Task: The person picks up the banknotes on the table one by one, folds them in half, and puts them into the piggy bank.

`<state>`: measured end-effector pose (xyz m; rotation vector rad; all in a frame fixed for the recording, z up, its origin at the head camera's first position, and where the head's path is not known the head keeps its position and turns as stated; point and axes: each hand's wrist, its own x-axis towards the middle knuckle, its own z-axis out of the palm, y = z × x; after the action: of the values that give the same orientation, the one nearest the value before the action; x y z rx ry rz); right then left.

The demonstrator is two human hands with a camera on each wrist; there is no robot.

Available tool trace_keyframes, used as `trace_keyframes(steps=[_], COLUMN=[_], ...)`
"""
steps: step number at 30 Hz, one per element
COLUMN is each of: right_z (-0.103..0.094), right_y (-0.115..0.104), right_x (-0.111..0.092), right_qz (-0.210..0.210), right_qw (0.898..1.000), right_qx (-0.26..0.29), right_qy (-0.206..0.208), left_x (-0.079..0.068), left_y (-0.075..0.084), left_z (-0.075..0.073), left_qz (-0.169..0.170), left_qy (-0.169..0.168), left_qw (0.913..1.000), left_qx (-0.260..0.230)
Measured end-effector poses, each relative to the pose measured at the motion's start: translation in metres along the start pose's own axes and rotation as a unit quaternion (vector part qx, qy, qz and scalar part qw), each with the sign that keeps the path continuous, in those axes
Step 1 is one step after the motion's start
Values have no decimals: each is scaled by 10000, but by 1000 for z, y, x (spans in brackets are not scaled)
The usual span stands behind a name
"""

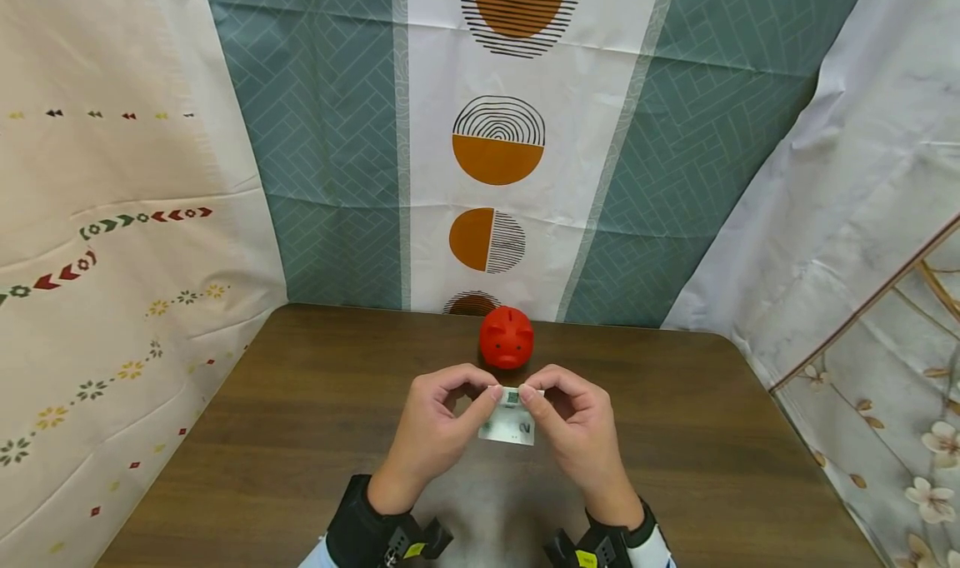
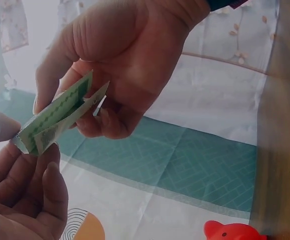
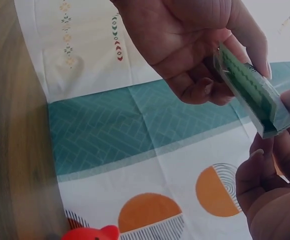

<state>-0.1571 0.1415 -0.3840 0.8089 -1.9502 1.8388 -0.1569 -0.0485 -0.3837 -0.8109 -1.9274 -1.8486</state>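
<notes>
A folded green-and-white banknote (image 1: 510, 430) is stretched between my two hands in the head view. My left hand (image 1: 433, 425) pinches one upper corner between thumb and fingers. At the opposite corner, my right hand (image 1: 581, 426) pinches the paper the same way. In the left wrist view the banknote (image 2: 60, 116) appears doubled over, its two layers parted in a narrow V. The right wrist view also shows the gap between the layers of the banknote (image 3: 252, 92). Just beyond my fingertips a red piggy bank (image 1: 506, 339) stands upright, its coin slot on top and its snout towards me.
Beneath my hands is a brown wooden table (image 1: 315, 401). A teal and white patterned cloth (image 1: 337, 135) hangs behind its far edge. Cream fabric (image 1: 135, 318) drapes along the left side, and a white floral cloth (image 1: 862, 385) lies along the right.
</notes>
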Motion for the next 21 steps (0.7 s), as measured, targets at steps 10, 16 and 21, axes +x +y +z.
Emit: trace_keyframes(steps=[10, 16, 21], right_z=[-2, -3, -3], right_y=[0, 0, 1], right_x=[1, 0, 0], right_qz=[26, 80, 25], right_qw=[10000, 10000, 9999], right_qx=[24, 3, 109], right_qy=[-21, 46, 123], left_x=[1, 1, 1], left_y=[1, 2, 1], left_z=[-2, -3, -3], left_qz=[70, 69, 27], left_qy=[62, 34, 46], left_qw=[9999, 9998, 9996], left_qx=[-131, -182, -269])
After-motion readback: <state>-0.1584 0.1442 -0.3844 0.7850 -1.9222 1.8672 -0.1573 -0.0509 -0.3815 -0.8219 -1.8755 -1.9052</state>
